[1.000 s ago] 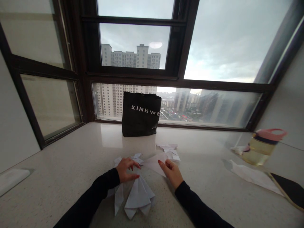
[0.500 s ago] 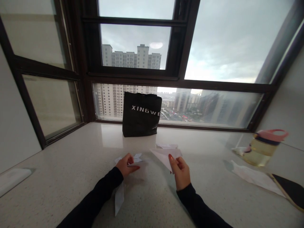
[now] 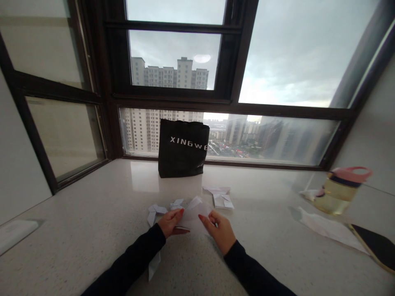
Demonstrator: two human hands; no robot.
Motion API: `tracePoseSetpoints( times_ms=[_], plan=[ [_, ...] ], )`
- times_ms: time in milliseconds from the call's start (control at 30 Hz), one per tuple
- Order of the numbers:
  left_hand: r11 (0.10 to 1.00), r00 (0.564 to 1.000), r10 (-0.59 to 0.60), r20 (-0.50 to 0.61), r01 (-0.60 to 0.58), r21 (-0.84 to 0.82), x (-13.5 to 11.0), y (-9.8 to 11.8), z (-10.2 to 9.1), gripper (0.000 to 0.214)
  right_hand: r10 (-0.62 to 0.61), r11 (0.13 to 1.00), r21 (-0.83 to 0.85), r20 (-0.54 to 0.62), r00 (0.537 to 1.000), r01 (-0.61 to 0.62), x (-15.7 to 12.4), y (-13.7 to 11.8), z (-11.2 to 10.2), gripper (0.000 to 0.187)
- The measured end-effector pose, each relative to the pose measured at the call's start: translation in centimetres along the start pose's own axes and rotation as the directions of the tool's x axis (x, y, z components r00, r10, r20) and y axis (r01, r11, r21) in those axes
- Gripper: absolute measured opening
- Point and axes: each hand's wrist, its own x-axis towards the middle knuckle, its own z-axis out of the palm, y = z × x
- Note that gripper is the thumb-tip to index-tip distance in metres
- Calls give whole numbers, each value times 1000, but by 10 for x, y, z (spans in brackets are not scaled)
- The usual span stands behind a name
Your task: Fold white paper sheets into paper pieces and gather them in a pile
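A folded sheet of white paper (image 3: 195, 211), partly blurred, is held between both hands above the counter. My left hand (image 3: 173, 224) pinches its left side between thumb and fingers. My right hand (image 3: 219, 230) has its thumb and fingers closed on the right side. Folded white paper pieces (image 3: 156, 211) lie just beyond my left hand, with a small one (image 3: 177, 204) beside them. Another folded paper (image 3: 223, 201) rests past my right hand. Below my left sleeve a pointed paper strip (image 3: 154, 266) is partly covered.
A black bag (image 3: 184, 150) stands against the window at the back of the speckled counter (image 3: 265, 255). On the right are a pink-lidded bottle (image 3: 341, 193), a crumpled tissue (image 3: 331, 230) and a dark phone-like slab (image 3: 375, 246). A white object (image 3: 18, 234) lies far left.
My right hand has brought the paper leftward to my left hand, and both now grip it. The folded papers behind are more exposed.
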Motion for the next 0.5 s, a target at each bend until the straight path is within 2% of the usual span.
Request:
tracePoseSetpoints(
  times_ms=[400, 500],
  plan=[
    [997, 997, 6, 75, -12, 77, -7, 3, 16, 59, -8, 995, -100, -69, 998, 1, 2, 14, 2, 33],
    [996, 996, 17, 83, -24, 85, -7, 0, 17, 57, 5, 995, -102, -106, 994, -16, 2, 14, 3, 26]
  ],
)
